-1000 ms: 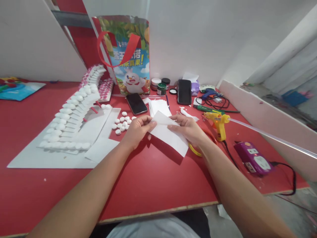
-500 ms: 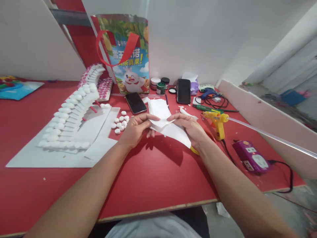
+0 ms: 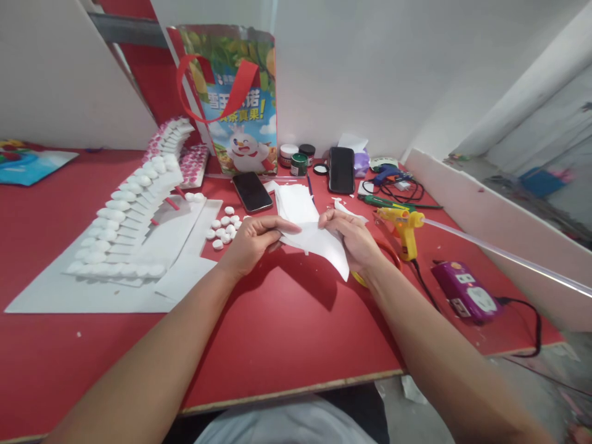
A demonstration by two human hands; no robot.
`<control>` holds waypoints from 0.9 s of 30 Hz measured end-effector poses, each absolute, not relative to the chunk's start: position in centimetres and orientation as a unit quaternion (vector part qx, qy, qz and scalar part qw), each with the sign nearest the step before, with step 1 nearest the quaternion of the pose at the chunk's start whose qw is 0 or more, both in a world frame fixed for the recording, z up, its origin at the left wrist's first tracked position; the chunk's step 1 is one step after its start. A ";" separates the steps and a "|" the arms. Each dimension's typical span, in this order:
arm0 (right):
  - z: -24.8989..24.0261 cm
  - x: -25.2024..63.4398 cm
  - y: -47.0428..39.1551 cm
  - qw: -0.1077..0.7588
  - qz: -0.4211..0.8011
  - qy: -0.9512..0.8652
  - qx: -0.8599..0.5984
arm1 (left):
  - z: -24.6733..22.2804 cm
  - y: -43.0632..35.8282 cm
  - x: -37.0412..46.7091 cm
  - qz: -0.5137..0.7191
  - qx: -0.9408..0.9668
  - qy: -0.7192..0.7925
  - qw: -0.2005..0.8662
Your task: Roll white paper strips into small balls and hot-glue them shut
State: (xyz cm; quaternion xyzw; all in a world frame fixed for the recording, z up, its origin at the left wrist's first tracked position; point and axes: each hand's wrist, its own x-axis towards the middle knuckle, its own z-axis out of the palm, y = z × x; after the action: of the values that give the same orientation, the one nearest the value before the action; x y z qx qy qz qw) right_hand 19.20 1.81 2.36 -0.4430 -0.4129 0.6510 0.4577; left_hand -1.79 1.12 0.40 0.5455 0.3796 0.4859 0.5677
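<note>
One paper sheet (image 3: 324,243) was between my left hand (image 3: 252,243) and right hand (image 3: 358,240), above the red table (image 3: 287,339).
Left fingers pinched its left end, right fingers gripped it farther right; near corner drooped. Paper stack (image 3: 295,202) lay just beyond, white pieces (image 3: 225,229) left, glue gun (image 3: 406,234) right.

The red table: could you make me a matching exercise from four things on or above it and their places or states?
1. Thin, curved white sheet
2. Yellow plastic glue gun
3. Purple boxy power socket
4. Tall printed bag with a red handle

A. Upright at the table's back
B. Clear rod jutting from its rear
C. Held by the left hand and right hand
D. Showing white socket faces

Pairs: 1-C; 2-B; 3-D; 4-A
</note>
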 end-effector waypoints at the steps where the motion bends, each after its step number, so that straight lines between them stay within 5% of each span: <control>1: 2.3 19.2 1.8 0.457 0.652 -0.414 -0.442 | 0.5 1.1 -1.8 0.486 0.540 0.390 0.566; 27: 1.8 19.0 1.7 0.437 0.607 -0.470 -0.468 | 0.1 1.5 -1.7 0.410 0.463 0.394 0.680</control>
State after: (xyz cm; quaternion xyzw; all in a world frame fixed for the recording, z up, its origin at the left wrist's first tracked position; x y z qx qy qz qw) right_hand 19.03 1.74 1.84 -0.4682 -0.4700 0.6070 0.4375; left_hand -1.67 1.54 0.06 0.4633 0.3936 0.4100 0.6800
